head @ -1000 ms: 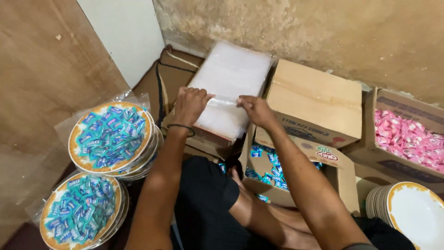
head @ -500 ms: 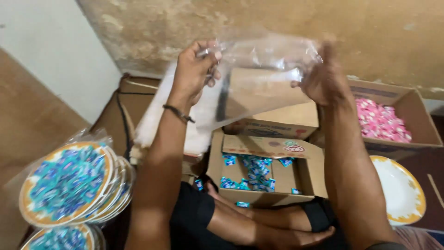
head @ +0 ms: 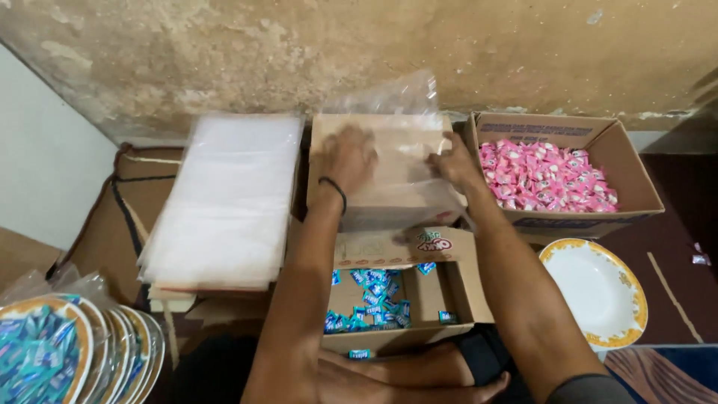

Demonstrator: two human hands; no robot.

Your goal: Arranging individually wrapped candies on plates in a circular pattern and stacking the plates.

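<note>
My left hand (head: 345, 158) and my right hand (head: 454, 161) hold one clear plastic bag (head: 396, 150) spread open between them, over a closed cardboard box (head: 378, 194). The left hand seems to be partly inside the bag; the right hand pinches its right edge. A dark band circles my left wrist. A stack of the same clear bags (head: 228, 202) lies to the left on brown cardboard. Below my hands an open box holds blue wrapped candies (head: 374, 295). To the right an open box holds pink wrapped candies (head: 544, 178).
A white plate with a gold rim (head: 594, 288) lies on the floor at the right. Bagged plates filled with blue candies (head: 52, 352) are stacked at the lower left. A rough plaster wall (head: 359, 52) runs along the back. My crossed legs are at the bottom.
I lifted one clear bag off the stack, raised it in front of me, and have now lowered it over the closed box, spread between both hands. My view shifted right.
</note>
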